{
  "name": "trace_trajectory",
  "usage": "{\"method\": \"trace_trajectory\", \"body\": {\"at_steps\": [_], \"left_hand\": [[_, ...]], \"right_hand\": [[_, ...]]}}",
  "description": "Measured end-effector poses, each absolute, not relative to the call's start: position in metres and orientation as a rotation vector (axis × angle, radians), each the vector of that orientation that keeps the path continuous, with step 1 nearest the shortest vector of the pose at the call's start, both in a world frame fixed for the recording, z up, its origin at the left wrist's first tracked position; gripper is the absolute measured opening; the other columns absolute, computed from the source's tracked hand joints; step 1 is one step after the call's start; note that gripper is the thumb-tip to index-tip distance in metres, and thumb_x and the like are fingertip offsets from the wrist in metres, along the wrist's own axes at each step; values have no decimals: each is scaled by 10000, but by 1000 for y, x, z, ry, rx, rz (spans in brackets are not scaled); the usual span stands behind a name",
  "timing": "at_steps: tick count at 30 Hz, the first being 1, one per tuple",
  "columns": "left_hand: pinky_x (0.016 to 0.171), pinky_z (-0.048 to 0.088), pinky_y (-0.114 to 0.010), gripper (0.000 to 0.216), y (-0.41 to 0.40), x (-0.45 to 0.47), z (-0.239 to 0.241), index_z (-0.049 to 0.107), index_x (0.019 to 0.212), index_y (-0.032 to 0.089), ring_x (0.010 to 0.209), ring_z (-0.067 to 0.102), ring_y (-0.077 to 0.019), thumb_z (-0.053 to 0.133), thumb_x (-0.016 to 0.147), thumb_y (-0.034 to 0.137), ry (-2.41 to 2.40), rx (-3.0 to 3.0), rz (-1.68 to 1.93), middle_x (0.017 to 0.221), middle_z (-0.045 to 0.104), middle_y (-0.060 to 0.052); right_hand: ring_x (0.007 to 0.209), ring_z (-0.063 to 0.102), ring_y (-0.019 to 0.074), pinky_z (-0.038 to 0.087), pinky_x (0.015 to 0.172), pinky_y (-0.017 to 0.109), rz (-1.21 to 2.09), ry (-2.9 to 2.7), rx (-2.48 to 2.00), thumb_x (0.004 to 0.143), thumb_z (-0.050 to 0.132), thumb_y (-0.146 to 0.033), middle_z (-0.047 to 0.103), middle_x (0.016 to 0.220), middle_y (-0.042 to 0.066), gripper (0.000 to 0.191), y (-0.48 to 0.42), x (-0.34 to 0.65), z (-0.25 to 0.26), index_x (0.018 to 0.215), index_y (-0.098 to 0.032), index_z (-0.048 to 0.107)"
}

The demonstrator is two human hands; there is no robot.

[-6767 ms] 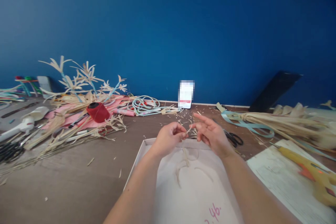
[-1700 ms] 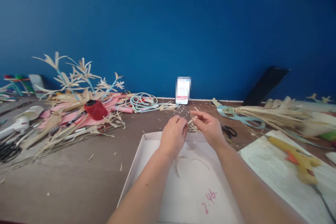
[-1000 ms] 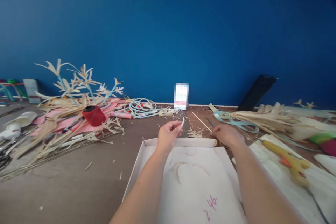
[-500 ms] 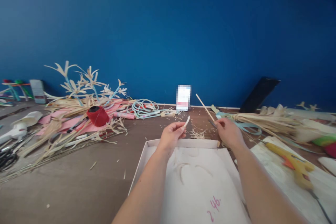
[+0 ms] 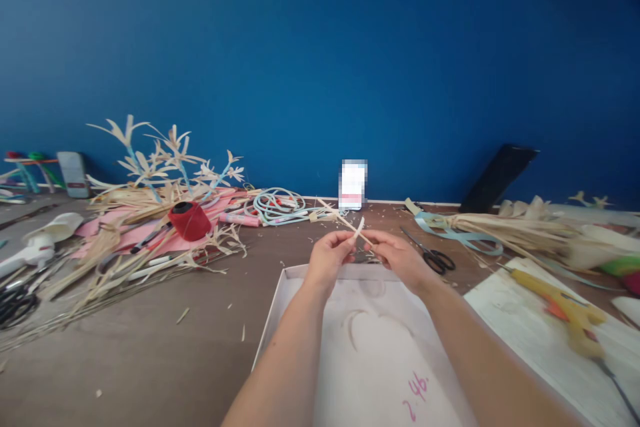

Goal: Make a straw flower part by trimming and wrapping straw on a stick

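Our fingers (image 5: 345, 241) on the left hand (image 5: 327, 261) pinch a short pale strip (image 5: 359, 227), while the right hand (image 5: 400, 260) closes on a thin stick (image 5: 345, 219) that crosses it, both just above the far rim of the white box (image 5: 280, 320). The strip is narrow, cream and slightly curved; the stick is long, straight and straw-coloured. Beyond, the brown surface (image 5: 150, 340) carries black scissors (image 5: 431, 255), a yellow glue gun (image 5: 560, 303), a red spool (image 5: 189, 220) and dried straw flowers (image 5: 160, 153). A deep blue wall (image 5: 320, 47) closes the room.
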State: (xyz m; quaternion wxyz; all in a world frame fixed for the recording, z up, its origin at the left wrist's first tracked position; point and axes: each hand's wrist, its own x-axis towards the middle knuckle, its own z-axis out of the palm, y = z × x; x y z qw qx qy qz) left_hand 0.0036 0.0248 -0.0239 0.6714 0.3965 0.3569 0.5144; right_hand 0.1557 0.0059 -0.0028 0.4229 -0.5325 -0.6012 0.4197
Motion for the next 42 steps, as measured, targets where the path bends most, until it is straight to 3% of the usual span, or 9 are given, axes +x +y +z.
{"method": "trace_trajectory", "body": {"at_steps": [3,5,9,14,21,28,31,36,42], "left_hand": [[574,452,-190,294,25,5,-25,634,806,137,631,530,-70,710,603,336,859,908,1168,708,581,-4],[564,452,-186,282,26,6,-27,632,795,135,623,529,-71,698,617,343,875,946,1171,698,580,-5],[559,453,-182,260,26,8,-29,632,781,128,602,529,-72,680,637,340,916,1005,1165,654,578,-5],[547,460,-191,229,26,8,-29,629,776,129,595,546,-83,670,645,312,933,1017,1150,663,602,-17],[513,455,-191,244,25,9,-29,610,710,122,561,537,-84,678,629,341,958,1059,1116,617,580,-13],[532,454,-211,207,24,10,-30,584,691,131,558,530,-90,647,647,323,949,1119,1116,616,588,-12],[547,441,-213,204,24,11,-29,561,692,136,542,508,-81,617,678,332,930,1185,1122,608,574,-1],[545,398,-201,208,22,10,-27,543,695,141,527,477,-75,599,698,342,955,1266,1132,563,535,21],[511,355,-191,163,22,11,-26,547,685,149,491,450,-70,586,697,307,1011,1290,1133,524,518,35]], "right_hand": [[810,575,191,428,690,294,874,-1614,-1331,785,515,-326,665,843,24,266,6,154,-3,976,-238,677],[834,581,201,428,738,310,794,-1679,-1344,799,506,-369,668,863,31,273,8,155,-6,954,-228,682],[595,557,152,445,629,294,855,-1736,-1332,824,468,-369,610,662,3,317,11,161,-14,1046,-198,617],[630,545,135,431,602,262,908,-1808,-1245,828,447,-328,619,776,29,266,10,161,-15,1002,-188,592],[627,519,153,371,566,252,697,-1856,-1437,848,381,-460,622,696,16,397,7,157,-8,755,-172,639],[662,521,160,352,596,245,676,-1827,-1455,840,395,-488,616,673,5,408,8,150,-7,691,-182,620],[565,455,124,312,528,232,735,-1731,-1480,822,418,-514,544,570,-11,437,9,148,-9,591,-174,565],[391,220,65,151,403,224,1120,-1448,-1427,780,466,-565,272,409,-74,452,10,155,-10,550,-177,490],[360,167,39,87,373,213,1402,-1163,-1240,753,546,-527,257,429,-86,414,12,166,-2,552,-174,466]]}}
